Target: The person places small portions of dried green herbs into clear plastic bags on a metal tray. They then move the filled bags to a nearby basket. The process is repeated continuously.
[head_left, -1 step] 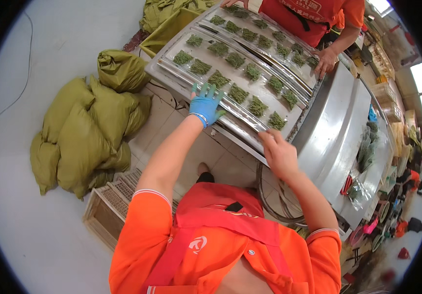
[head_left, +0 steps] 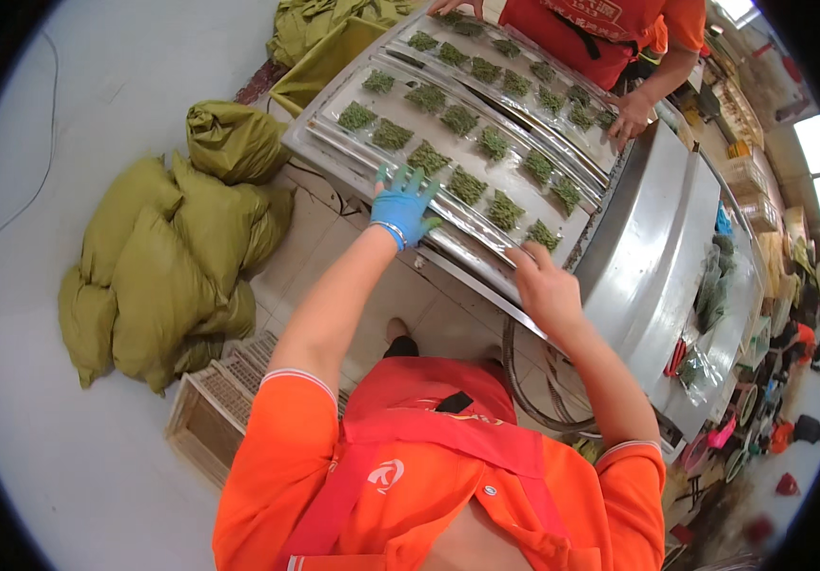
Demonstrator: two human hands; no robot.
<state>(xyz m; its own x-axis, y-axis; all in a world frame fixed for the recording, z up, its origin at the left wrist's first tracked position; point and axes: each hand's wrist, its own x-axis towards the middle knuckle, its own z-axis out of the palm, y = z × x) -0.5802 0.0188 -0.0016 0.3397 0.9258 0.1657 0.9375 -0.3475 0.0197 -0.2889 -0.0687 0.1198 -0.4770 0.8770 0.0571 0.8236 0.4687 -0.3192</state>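
Rows of clear plastic bags of small green plant pieces [head_left: 468, 186] lie on the pale bed of a stainless-steel machine [head_left: 334, 157], which looks like a vacuum packer. Long metal bars run between the rows. My left hand [head_left: 402, 211], in a blue glove with greenish fingertips, rests with fingers spread on the bar and bag ends along the near edge. Bare and curled, my right hand [head_left: 545, 290] has its fingertips at the same edge, farther right beside the last bag [head_left: 542, 234]. What those fingers pinch, if anything, is hidden.
Across the machine, a co-worker's hand [head_left: 631, 116] rests at the bed's far right. A curved steel lid [head_left: 643, 228] rises on the right, with bags and a red-handled tool [head_left: 675, 358] beyond. Stuffed olive sacks [head_left: 158, 257] and a crate [head_left: 205, 419] stand left.
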